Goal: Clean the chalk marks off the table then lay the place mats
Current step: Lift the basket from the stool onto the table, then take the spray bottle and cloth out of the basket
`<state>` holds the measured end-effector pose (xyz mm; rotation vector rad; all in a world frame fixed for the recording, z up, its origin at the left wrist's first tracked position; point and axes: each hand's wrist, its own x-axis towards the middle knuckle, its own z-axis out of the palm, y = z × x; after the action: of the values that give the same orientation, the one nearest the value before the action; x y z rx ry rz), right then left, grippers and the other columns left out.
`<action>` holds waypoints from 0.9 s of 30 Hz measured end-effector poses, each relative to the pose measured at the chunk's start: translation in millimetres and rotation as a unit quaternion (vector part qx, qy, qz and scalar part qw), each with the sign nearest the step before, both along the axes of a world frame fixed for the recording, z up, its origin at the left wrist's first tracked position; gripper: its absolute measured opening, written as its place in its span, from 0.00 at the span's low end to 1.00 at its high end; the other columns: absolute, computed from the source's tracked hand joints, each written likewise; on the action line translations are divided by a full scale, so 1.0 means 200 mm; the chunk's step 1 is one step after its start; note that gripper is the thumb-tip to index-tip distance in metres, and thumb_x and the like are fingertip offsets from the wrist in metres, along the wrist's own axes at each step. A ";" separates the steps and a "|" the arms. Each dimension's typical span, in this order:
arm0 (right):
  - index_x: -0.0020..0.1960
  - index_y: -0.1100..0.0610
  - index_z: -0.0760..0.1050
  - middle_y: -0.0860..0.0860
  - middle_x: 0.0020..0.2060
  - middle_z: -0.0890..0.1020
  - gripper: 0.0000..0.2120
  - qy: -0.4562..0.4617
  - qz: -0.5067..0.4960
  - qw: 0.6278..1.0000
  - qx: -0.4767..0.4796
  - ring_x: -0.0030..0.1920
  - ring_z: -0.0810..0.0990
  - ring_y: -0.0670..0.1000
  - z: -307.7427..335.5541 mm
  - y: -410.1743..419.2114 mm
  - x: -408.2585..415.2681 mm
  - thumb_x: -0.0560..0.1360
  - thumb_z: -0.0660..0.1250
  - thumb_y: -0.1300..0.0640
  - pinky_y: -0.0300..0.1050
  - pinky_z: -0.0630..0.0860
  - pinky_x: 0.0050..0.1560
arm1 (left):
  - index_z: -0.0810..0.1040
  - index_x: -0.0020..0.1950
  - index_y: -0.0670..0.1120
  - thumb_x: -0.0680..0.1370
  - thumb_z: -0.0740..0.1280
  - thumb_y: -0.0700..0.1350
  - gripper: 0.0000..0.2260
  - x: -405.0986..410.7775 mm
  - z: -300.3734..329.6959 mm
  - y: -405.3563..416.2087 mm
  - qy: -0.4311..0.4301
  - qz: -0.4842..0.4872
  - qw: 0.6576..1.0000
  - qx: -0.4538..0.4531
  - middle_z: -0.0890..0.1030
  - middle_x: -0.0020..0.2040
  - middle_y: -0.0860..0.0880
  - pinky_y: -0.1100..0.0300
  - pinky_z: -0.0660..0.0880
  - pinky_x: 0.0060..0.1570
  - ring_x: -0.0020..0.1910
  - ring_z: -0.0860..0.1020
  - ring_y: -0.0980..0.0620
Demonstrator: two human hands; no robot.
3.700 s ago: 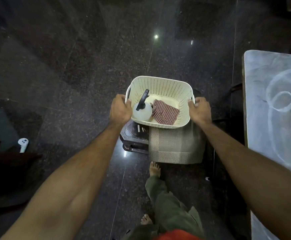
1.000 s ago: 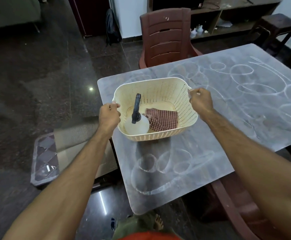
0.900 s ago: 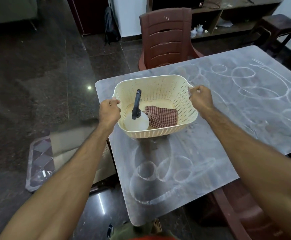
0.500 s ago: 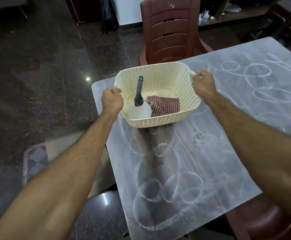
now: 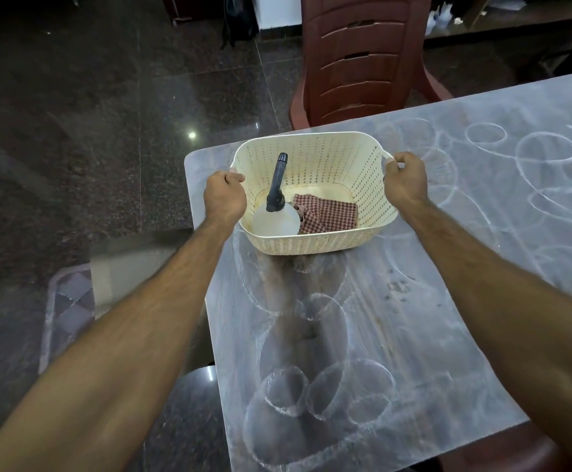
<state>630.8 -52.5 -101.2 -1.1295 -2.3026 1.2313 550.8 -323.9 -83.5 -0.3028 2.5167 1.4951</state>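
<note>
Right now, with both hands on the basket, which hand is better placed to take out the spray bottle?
Probably the left hand. It grips the basket rim right beside the spray bottle, which stands at the left end. The right hand holds the opposite handle, and the checked cloth lies between it and the bottle.

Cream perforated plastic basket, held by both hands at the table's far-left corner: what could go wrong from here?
1. The cream perforated plastic basket sits near the grey chalk-marked table corner; set down carelessly, it might tip off the edge.
2. The white spray bottle with a dark nozzle leans inside and could topple onto the red checked cloth.
3. The basket covers chalk rings, so marks underneath may be missed.
</note>
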 end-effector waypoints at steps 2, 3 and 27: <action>0.59 0.60 0.75 0.51 0.48 0.78 0.11 0.005 -0.001 1.000 0.009 0.49 0.78 0.52 -0.01 -0.01 0.00 0.82 0.57 0.56 0.47 0.75 0.47 | 0.78 0.55 0.44 0.83 0.53 0.45 0.14 0.01 -0.01 0.00 0.004 -0.001 1.000 -0.002 0.81 0.57 0.41 0.47 0.76 0.60 0.58 0.79 0.42; 0.60 0.60 0.74 0.50 0.49 0.78 0.11 0.006 0.000 1.000 0.014 0.50 0.77 0.51 -0.01 -0.02 0.00 0.83 0.57 0.56 0.47 0.75 0.49 | 0.77 0.56 0.44 0.84 0.53 0.46 0.13 0.01 -0.02 -0.01 0.006 -0.001 1.000 -0.005 0.81 0.55 0.42 0.48 0.77 0.57 0.57 0.79 0.42; 0.59 0.58 0.74 0.54 0.52 0.74 0.11 0.117 0.121 0.969 0.182 0.51 0.76 0.53 0.11 -0.15 0.46 0.79 0.64 0.55 0.54 0.78 0.52 | 0.74 0.59 0.42 0.80 0.66 0.48 0.11 0.34 0.09 0.12 0.114 -0.153 0.963 -0.191 0.81 0.55 0.44 0.54 0.73 0.46 0.53 0.78 0.44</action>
<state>722.0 -83.4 -80.0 -0.5615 -2.3980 0.9021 619.8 -299.3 -65.2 0.2132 2.8607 0.9742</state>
